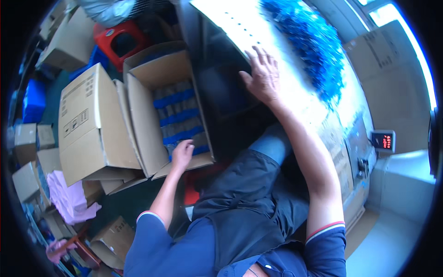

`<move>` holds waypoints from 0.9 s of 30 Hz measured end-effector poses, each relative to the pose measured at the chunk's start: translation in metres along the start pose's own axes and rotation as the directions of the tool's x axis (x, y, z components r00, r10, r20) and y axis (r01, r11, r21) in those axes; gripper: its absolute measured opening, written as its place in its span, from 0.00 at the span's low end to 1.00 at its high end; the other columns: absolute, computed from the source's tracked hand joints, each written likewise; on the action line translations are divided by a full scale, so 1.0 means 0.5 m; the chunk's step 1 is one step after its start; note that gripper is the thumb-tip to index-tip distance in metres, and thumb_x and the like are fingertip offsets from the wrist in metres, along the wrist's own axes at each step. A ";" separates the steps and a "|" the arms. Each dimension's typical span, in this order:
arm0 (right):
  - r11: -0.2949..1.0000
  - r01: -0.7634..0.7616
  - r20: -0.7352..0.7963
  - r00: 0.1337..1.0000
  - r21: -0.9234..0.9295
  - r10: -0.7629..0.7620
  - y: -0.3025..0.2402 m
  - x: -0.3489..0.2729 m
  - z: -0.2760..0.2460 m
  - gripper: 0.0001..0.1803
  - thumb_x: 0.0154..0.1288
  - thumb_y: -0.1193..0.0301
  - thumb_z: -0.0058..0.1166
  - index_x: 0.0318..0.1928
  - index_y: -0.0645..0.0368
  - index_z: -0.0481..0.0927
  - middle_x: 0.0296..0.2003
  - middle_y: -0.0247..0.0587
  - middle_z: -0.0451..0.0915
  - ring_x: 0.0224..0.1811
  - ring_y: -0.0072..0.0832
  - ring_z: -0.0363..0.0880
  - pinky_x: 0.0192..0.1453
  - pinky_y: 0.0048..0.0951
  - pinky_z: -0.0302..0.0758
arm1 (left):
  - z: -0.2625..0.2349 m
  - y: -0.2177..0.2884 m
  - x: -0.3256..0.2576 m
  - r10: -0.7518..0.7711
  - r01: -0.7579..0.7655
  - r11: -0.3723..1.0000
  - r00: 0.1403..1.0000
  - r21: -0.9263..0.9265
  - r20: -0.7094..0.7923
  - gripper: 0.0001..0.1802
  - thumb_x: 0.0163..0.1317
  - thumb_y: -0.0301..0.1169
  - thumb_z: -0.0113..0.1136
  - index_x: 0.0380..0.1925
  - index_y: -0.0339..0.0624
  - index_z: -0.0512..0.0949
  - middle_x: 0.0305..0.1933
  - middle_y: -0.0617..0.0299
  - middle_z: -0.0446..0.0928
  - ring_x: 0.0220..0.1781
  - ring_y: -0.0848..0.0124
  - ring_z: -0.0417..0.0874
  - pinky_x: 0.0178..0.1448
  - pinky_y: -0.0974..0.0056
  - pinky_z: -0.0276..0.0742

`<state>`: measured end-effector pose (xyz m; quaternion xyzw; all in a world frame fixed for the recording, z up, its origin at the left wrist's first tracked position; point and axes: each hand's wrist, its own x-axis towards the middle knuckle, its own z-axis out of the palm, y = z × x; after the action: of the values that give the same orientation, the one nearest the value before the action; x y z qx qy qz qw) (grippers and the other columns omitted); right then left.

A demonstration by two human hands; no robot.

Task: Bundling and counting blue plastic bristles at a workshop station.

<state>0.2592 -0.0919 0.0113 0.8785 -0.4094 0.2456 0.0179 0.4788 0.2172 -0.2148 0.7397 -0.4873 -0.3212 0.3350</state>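
Note:
My left hand [182, 155] reaches over the near end of an open cardboard box [139, 117]. Its fingers are curled together close to the packed goods; whatever they may hold is hidden. Inside the box lie grey bundles [177, 110] alternating with bright blue bands. My right hand [263, 77] is at the left edge of a white-topped table [288, 87], back upward, with fingers spread and nothing in them. Beyond that hand, on the table, a long heap of shiny blue tinsel [310, 44] runs along the right side.
A closed-sided carton [83, 129] stands left of the open box. Behind are a red plastic stool [121, 44] and a grey-white bag [106, 10]. Pink cloth [69, 197] lies at the left. A small device with red digits [383, 141] sits by the table's right side, near a tall carton [390, 87].

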 end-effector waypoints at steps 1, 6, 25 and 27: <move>1.000 0.015 0.015 1.000 0.024 -0.016 -0.033 -0.020 -0.023 0.36 0.60 0.64 0.70 0.68 0.54 0.73 0.70 0.52 0.70 0.75 0.51 0.63 0.78 0.52 0.59 | -0.031 -0.008 -0.038 -0.024 0.025 1.000 0.997 0.015 -0.075 0.15 0.73 0.33 0.59 0.55 0.39 0.82 0.48 0.52 0.86 0.51 0.62 0.88 0.56 0.60 0.82; 1.000 -0.023 0.065 0.998 -0.021 0.024 0.066 -0.234 -0.181 0.37 0.59 0.63 0.71 0.68 0.53 0.73 0.71 0.49 0.69 0.75 0.51 0.64 0.76 0.51 0.63 | -0.030 -0.022 -0.129 -0.079 0.089 0.994 0.985 0.061 -0.154 0.14 0.76 0.34 0.57 0.55 0.39 0.81 0.49 0.53 0.85 0.52 0.60 0.86 0.58 0.60 0.79; 0.978 -0.165 0.097 0.979 -0.126 0.177 0.143 -0.524 -0.312 0.32 0.62 0.62 0.66 0.65 0.61 0.75 0.67 0.53 0.73 0.72 0.52 0.67 0.76 0.50 0.63 | 0.023 -0.021 -0.150 -0.060 0.120 0.919 0.984 0.375 -0.168 0.15 0.78 0.45 0.49 0.48 0.52 0.83 0.46 0.57 0.86 0.50 0.55 0.87 0.52 0.51 0.81; 0.980 -0.155 0.103 0.980 -0.128 0.168 0.142 -0.517 -0.301 0.32 0.63 0.62 0.66 0.65 0.61 0.75 0.67 0.52 0.73 0.72 0.52 0.67 0.77 0.49 0.63 | 0.014 -0.022 -0.163 -0.028 0.103 0.912 0.982 0.398 -0.188 0.17 0.79 0.46 0.48 0.47 0.52 0.82 0.43 0.56 0.86 0.47 0.52 0.86 0.50 0.49 0.80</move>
<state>0.0039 0.0797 0.0162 0.8522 -0.4937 0.1711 0.0271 0.4527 0.2953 -0.2157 0.8347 -0.4862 -0.1568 0.2056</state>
